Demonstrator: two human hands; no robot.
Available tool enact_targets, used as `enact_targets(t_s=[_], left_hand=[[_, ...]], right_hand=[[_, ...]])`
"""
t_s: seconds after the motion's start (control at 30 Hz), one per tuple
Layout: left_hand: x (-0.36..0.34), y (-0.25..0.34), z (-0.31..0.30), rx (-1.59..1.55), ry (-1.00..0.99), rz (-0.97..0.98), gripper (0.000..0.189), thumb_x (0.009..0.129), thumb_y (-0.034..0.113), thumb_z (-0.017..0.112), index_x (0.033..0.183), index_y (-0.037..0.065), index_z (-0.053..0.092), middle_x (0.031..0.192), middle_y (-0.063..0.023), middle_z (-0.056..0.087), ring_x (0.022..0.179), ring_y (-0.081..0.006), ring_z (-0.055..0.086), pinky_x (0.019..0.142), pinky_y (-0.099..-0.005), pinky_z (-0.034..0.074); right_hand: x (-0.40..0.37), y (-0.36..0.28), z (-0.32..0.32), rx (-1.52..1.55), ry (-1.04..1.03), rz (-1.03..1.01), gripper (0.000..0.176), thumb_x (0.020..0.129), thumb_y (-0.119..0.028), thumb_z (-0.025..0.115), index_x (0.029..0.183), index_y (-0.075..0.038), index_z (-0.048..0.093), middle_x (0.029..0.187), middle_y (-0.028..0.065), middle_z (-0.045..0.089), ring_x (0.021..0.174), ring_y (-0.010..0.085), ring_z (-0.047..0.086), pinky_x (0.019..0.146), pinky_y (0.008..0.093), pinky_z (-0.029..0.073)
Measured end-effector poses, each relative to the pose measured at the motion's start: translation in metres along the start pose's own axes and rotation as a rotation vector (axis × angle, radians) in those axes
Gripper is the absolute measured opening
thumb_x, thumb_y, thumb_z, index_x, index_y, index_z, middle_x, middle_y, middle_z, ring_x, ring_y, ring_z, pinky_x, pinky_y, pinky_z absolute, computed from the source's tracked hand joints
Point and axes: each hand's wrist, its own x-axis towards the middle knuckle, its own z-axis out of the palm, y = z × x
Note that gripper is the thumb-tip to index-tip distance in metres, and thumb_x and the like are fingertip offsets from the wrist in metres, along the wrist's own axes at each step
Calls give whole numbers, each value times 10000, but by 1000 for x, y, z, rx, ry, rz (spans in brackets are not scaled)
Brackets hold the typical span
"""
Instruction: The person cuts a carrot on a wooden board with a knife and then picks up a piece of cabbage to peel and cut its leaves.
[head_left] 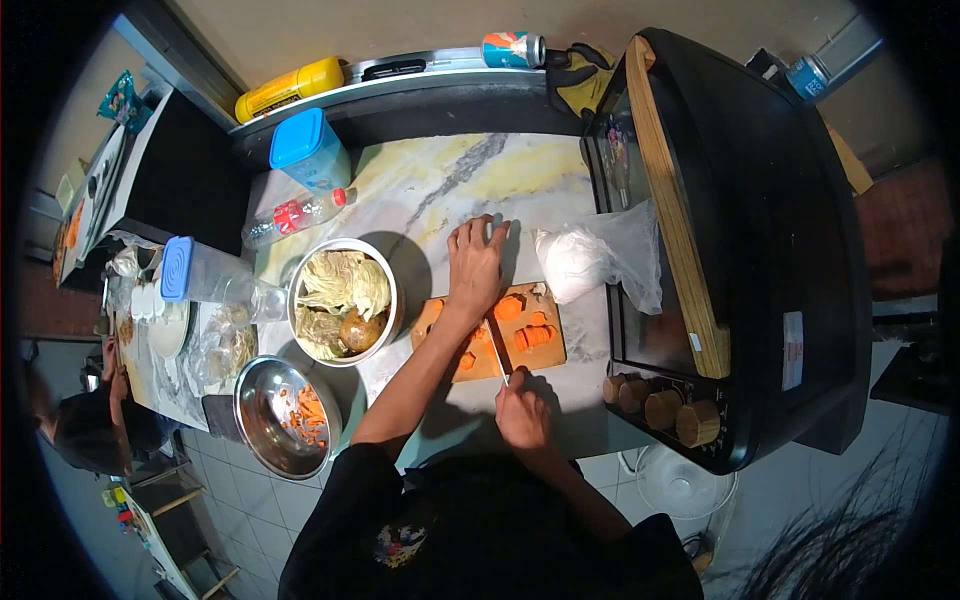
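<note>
A knife (497, 345) lies over the wooden cutting board (555, 350), its handle in my right hand (523, 412) near the board's front edge. Sliced carrot (534, 337) is spread on the board on both sides of the blade. My left hand (476, 262) reaches across the board to the marble counter just behind it, fingers slightly bent and apart; nothing shows in them. Left of the board stands a white bowl (394, 330) of cabbage leaves and a brownish round item. Nearer the front left edge, a steel bowl (258, 440) contains orange carrot pieces.
A black oven (780, 250) stands at the right, beside a plastic bag of white stuff (575, 262). At the back left are a blue-lidded container (312, 150) and a bottle (295, 217). Another person (90, 430) is at the far left.
</note>
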Motion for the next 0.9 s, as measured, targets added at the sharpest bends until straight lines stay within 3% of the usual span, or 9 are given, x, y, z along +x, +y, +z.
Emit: enact_targets(t_s=[0.2, 0.4, 0.57, 0.9], left_hand=[[2, 3, 0, 2, 37, 35, 525, 657, -79, 572, 1161, 57, 625, 1163, -160, 528, 1094, -329, 475, 961, -465, 335], [2, 3, -4, 3, 8, 16, 522, 676, -65, 567, 1181, 66, 598, 1167, -125, 526, 1050, -312, 489, 889, -441, 371], [5, 5, -10, 0, 7, 12, 524, 694, -59, 568, 1201, 72, 584, 1140, -112, 531, 1020, -299, 499, 853, -428, 373], [6, 7, -9, -15, -10, 2, 514, 715, -50, 558, 1212, 81, 577, 1132, -108, 538, 1003, -283, 513, 835, -416, 372]], right_hand=[[2, 1, -3, 54, -76, 17, 354, 950, -261, 460, 1159, 21, 413, 736, 288, 622, 744, 477, 623, 687, 570, 483], [-1, 9, 8, 29, 28, -36, 408, 955, -276, 457, 1233, 22, 436, 690, 287, 607, 698, 473, 620, 668, 554, 493], [-2, 7, 3, 71, 82, -65, 352, 940, -281, 498, 1140, 6, 535, 663, 268, 600, 676, 448, 622, 637, 539, 496], [-2, 11, 7, 64, 152, -89, 292, 937, -271, 500, 1082, -21, 546, 626, 243, 588, 635, 441, 613, 602, 539, 492]])
